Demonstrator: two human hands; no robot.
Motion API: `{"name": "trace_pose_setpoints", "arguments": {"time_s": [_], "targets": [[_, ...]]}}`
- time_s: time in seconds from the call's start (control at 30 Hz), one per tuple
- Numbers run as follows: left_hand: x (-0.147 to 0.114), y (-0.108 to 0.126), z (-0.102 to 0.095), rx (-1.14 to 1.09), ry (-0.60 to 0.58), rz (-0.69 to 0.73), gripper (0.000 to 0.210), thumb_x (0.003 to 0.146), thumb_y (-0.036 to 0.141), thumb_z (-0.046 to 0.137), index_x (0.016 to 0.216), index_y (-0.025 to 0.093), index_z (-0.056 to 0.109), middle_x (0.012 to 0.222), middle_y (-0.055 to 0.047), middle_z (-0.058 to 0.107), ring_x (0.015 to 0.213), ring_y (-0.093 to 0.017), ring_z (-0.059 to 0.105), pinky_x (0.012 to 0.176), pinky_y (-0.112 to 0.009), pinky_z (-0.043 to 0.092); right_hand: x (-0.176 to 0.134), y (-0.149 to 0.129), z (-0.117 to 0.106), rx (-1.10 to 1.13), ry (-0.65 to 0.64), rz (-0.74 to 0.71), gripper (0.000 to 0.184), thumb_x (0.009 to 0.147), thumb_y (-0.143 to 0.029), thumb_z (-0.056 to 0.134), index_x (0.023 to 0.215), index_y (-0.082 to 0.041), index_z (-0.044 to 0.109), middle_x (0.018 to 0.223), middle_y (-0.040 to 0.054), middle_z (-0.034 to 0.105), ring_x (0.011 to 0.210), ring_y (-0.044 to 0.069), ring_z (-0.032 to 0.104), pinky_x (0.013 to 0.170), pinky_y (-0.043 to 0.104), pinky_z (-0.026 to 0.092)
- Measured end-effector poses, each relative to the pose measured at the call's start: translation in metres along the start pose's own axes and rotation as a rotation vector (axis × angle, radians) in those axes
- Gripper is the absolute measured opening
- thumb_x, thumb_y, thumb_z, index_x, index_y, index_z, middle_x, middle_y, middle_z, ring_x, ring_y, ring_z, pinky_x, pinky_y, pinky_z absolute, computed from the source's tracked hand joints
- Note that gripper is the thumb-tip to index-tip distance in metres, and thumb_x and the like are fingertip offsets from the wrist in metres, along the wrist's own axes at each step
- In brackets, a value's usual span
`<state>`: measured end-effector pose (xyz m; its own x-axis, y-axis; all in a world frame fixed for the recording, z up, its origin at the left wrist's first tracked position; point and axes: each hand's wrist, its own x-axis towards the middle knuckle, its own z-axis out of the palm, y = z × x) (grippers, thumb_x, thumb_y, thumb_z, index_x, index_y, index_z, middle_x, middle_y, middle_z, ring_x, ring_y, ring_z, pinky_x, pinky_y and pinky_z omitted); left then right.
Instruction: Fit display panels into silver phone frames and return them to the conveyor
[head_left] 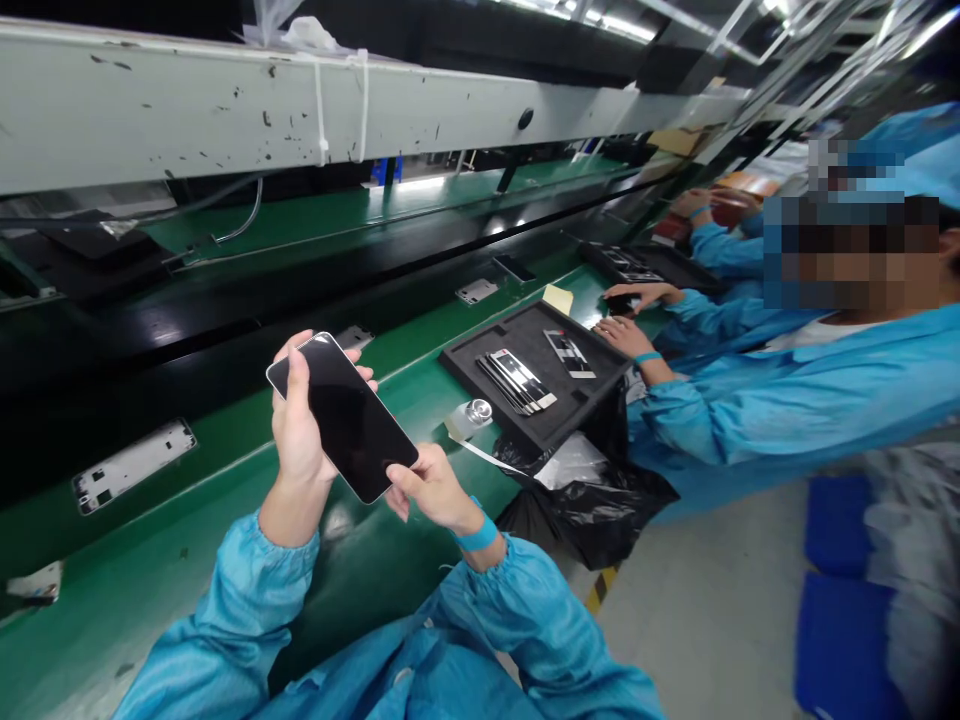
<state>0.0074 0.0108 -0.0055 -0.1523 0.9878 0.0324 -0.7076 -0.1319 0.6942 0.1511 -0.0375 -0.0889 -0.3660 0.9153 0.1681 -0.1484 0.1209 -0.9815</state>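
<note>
A smartphone [349, 415] with a dark, glossy screen and a thin pale frame is held tilted above the green bench, screen facing me. My left hand [300, 430] grips its upper left side, thumb along the edge and fingers behind it. At the lower right corner, my right hand [435, 485] pinches the phone between thumb and fingers; a blue band circles that wrist. Just right of the phone, a small roll of clear tape [478, 411] sits on the bench. The phone's back is hidden.
A black foam tray [480, 350] carries several phone screen parts [521, 380]. A black plastic bag [585, 510] hangs below it. Phone housings [136, 465] lie along the dark conveyor. At right a co-worker in blue [750, 390] handles a dark part. A grey beam [187, 110] crosses above.
</note>
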Motion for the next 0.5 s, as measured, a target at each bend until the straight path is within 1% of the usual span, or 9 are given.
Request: {"name": "trace_pose_setpoints", "arguments": {"time_s": [0.07, 0.2, 0.27, 0.37, 0.43, 0.5], "targets": [[0.001, -0.002, -0.001, -0.002, 0.004, -0.008, 0.052, 0.094, 0.063, 0.079, 0.124, 0.026, 0.06, 0.091, -0.004, 0.082, 0.071, -0.019, 0.08, 0.067, -0.028, 0.065, 0.001, 0.0, -0.002, -0.02, -0.018, 0.008, 0.079, 0.095, -0.083, 0.062, 0.044, -0.023, 0.054, 0.036, -0.001, 0.046, 0.033, 0.011, 0.047, 0.04, 0.026, 0.037], [0.004, -0.004, -0.002, 0.015, -0.02, -0.029, 0.055, 0.092, 0.066, 0.08, 0.123, 0.025, 0.06, 0.09, -0.005, 0.082, 0.072, -0.02, 0.08, 0.068, -0.03, 0.066, 0.002, 0.002, -0.003, -0.046, -0.019, -0.01, 0.081, 0.098, -0.081, 0.059, 0.043, -0.023, 0.051, 0.036, -0.0016, 0.044, 0.034, 0.011, 0.045, 0.04, 0.025, 0.039], [0.004, -0.004, -0.002, 0.019, -0.023, 0.003, 0.058, 0.09, 0.069, 0.081, 0.122, 0.025, 0.06, 0.091, -0.005, 0.081, 0.073, -0.02, 0.08, 0.068, -0.03, 0.066, 0.003, 0.003, 0.0, -0.023, -0.052, -0.001, 0.078, 0.096, -0.083, 0.06, 0.049, -0.022, 0.055, 0.04, -0.0008, 0.049, 0.036, 0.011, 0.048, 0.041, 0.025, 0.042], [0.004, -0.003, 0.001, 0.011, -0.001, 0.052, 0.059, 0.089, 0.071, 0.081, 0.122, 0.027, 0.06, 0.09, -0.004, 0.08, 0.072, -0.02, 0.079, 0.068, -0.03, 0.065, 0.005, 0.005, 0.008, 0.026, -0.146, 0.032, 0.074, 0.09, -0.087, 0.066, 0.06, -0.02, 0.063, 0.05, 0.0015, 0.06, 0.042, 0.013, 0.057, 0.043, 0.026, 0.048], [0.004, -0.003, 0.003, 0.008, 0.032, 0.062, 0.055, 0.093, 0.072, 0.075, 0.122, 0.028, 0.06, 0.089, -0.003, 0.08, 0.071, -0.02, 0.079, 0.067, -0.03, 0.065, 0.007, 0.006, 0.014, 0.057, -0.196, 0.061, 0.072, 0.089, -0.087, 0.067, 0.063, -0.019, 0.064, 0.053, 0.0018, 0.063, 0.045, 0.014, 0.061, 0.046, 0.027, 0.052], [0.005, -0.003, 0.003, 0.014, 0.059, 0.063, 0.051, 0.097, 0.073, 0.069, 0.12, 0.028, 0.061, 0.087, -0.002, 0.08, 0.07, -0.019, 0.078, 0.067, -0.03, 0.064, 0.009, 0.008, 0.017, 0.066, -0.21, 0.096, 0.07, 0.089, -0.084, 0.068, 0.065, -0.019, 0.064, 0.052, 0.0005, 0.063, 0.044, 0.013, 0.061, 0.046, 0.026, 0.052]]}}
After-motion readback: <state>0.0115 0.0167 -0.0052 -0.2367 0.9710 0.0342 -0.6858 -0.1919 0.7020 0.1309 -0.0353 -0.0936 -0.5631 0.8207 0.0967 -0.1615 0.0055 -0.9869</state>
